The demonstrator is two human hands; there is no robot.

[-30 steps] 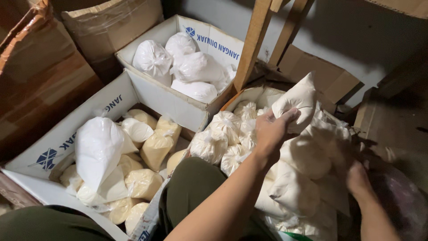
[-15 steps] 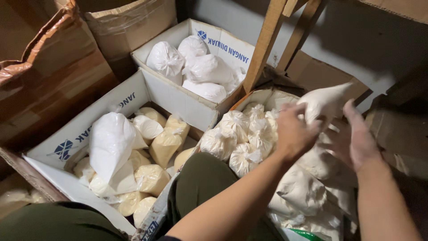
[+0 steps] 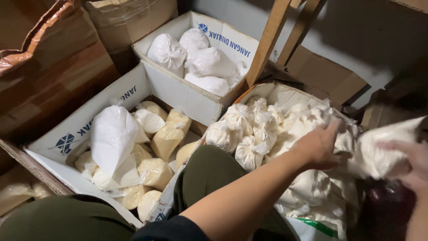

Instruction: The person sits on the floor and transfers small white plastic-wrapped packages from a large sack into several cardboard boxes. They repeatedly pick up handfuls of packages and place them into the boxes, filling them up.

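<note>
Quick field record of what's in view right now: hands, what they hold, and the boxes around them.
left hand: resting on the heap of tied white bags, grip unclear
right hand: holds a white powder bag, blurred
near box: yellowish bags plus one large white bag
far box: four white bags
wooden slats: leaning behind the heap

three open cartons (image 3: 147,85), four white bags (image 3: 209,62) in far one, two hands (image 3: 318,145)

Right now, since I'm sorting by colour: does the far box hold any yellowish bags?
No, the far box holds only white bags; the yellowish bags lie in the near box.
</note>
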